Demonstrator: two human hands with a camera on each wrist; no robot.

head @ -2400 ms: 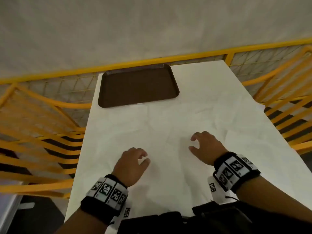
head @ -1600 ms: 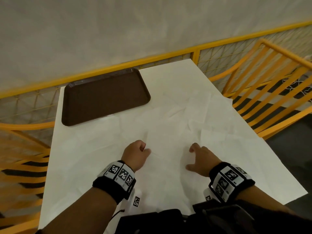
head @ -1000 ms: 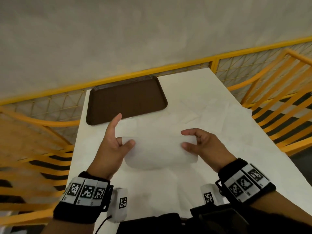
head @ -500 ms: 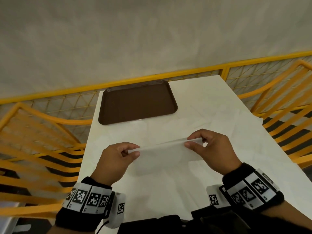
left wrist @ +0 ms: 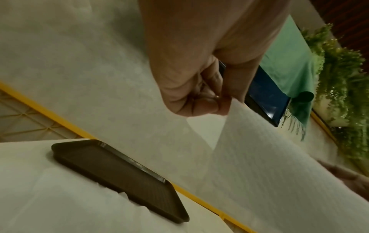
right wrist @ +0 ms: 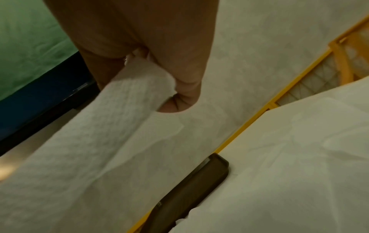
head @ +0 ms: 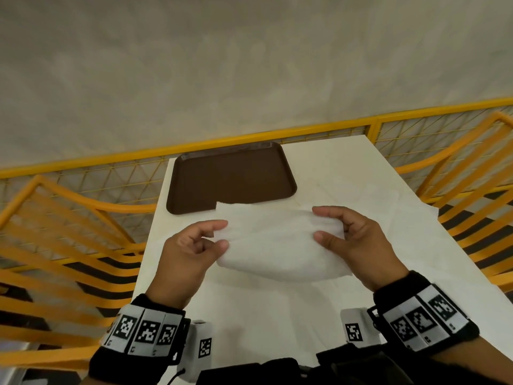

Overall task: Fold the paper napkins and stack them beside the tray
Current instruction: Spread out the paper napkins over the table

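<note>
Since half a second ago, both hands have lifted the napkin (head: 273, 245) higher above the table (head: 347, 173); left hand (head: 188, 254) and right hand (head: 358, 240) pinch its ends, long axis left-right, near the tray (head: 230, 176).

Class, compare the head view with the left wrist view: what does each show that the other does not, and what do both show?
Head only: both wristbands, the whole tray, and the right hand pinching the napkin's other end.

Left wrist only: the left hand from beneath, a green cloth and plants behind it.

Both: the left hand pinching the napkin, the brown tray on the white table, the yellow railing.
</note>
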